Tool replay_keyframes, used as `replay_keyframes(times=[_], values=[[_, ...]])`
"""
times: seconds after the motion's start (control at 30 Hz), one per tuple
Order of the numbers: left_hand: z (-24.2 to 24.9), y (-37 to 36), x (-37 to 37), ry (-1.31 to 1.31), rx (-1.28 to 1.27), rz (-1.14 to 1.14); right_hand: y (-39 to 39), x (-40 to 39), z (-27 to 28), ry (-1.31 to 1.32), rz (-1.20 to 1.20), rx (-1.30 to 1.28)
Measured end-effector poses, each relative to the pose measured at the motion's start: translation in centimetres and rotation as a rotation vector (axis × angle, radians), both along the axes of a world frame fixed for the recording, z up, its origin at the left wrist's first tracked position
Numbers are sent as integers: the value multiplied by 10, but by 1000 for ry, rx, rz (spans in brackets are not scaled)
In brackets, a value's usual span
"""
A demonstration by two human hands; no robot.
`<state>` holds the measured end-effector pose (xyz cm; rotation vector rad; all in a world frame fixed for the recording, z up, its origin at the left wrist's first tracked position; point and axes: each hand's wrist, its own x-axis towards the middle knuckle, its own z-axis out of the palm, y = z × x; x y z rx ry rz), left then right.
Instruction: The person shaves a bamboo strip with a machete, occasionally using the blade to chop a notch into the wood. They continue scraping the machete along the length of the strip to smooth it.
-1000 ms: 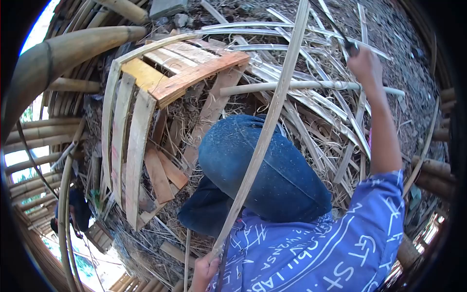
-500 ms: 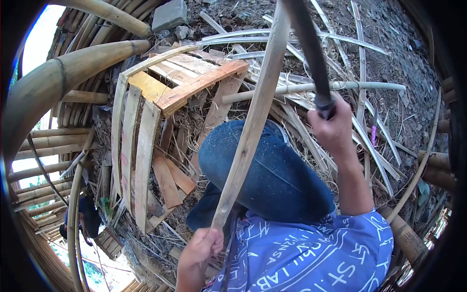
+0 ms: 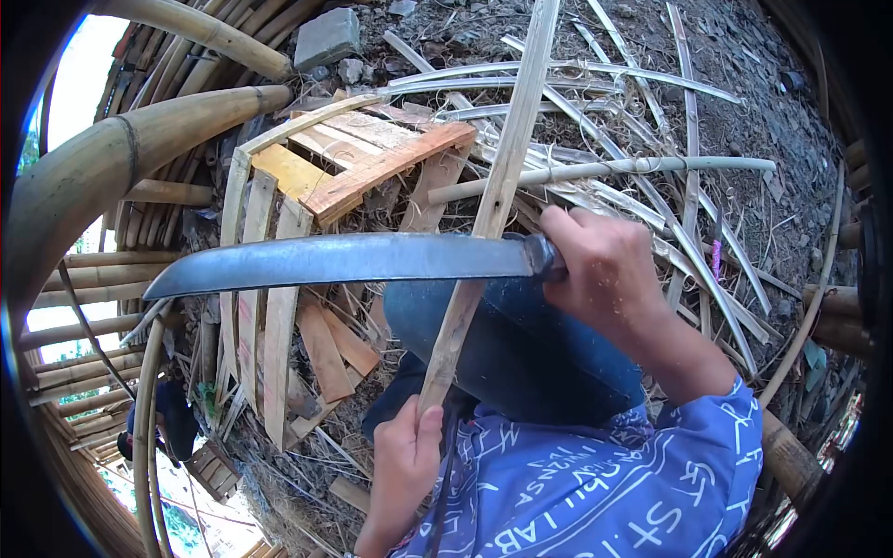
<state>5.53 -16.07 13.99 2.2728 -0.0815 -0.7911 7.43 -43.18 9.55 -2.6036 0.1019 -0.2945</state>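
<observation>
My right hand (image 3: 600, 265) is closed round the handle of a machete (image 3: 353, 259). Its long, slightly curved blade points left and lies across a wooden strip (image 3: 507, 163), crossing it in this view just above my knee. Low in the view, my left hand (image 3: 405, 446) grips the near end of that strip. The strip slants up and away past my bent leg in blue jeans (image 3: 549, 353) to the top edge. Part of it is hidden behind the blade.
A slatted wooden crate (image 3: 391, 172) stands ahead to the left, with loose boards (image 3: 326, 353) beside it. Split strips (image 3: 642, 74) and shavings litter the ground. A grey block (image 3: 327, 39) sits farther back. Thick bamboo poles (image 3: 158, 135) frame the left; another person (image 3: 172, 418) is beyond them.
The machete has swung down from upright to lie level across the strip, and my right hand has come lower and leftward. My left hand still holds the strip, slightly shifted.
</observation>
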Motion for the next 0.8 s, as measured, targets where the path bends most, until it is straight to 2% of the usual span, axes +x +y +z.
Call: replay_keyframes(times=[0.2, 0.47, 0.53, 0.6, 0.63, 0.67, 0.8], values=[[3, -3, -7, -11, 40, 9, -15, 20, -25, -61, -76, -122], [2, 3, -9, 47, 26, 44, -27, 39, -35, -179, -44, -168], [-1, 3, -11, 66, -67, 87, -33, 44, -40, -192, -44, -178], [1, 6, -16, 117, -97, 141, -54, 53, -52, -152, -261, -256], [2, 9, -18, 167, -124, 192, -77, 61, -56, -8, -396, -231], [2, 13, -21, 167, -123, 200, -96, 65, -54, 25, -490, -238], [0, 26, -16, 314, -247, 269, -141, 67, -79, -80, -589, -197]])
